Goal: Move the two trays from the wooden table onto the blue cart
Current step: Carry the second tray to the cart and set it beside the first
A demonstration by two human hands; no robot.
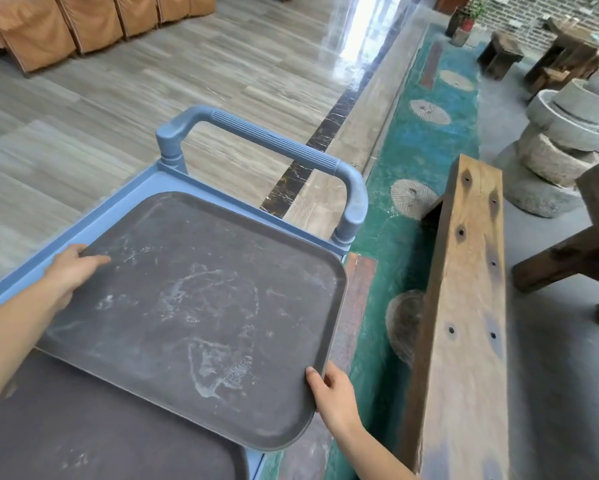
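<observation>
Dark grey upper tray (194, 313) sitting over the blue cart (125, 206) top, its 3 o'clock edge overhanging the cart rim, its 7 o'clock corner overlapping the second tray (94, 434), which is lying flat on the cart at 7 o'clock. Left hand (71, 271) clamping the 9 o'clock rim, thumb on top; right hand (336, 400) clamping the 5 o'clock corner, thumb on top. Cart handle (274, 143) standing at 12, w/ bare cart deck showing btwn it and the tray's far edge. Wooden beam (464, 306) running along at 3 o'clock, apart from the tray, a floor strip btwn. Count: 2 trays, 1 cart, 2 hands.
</observation>
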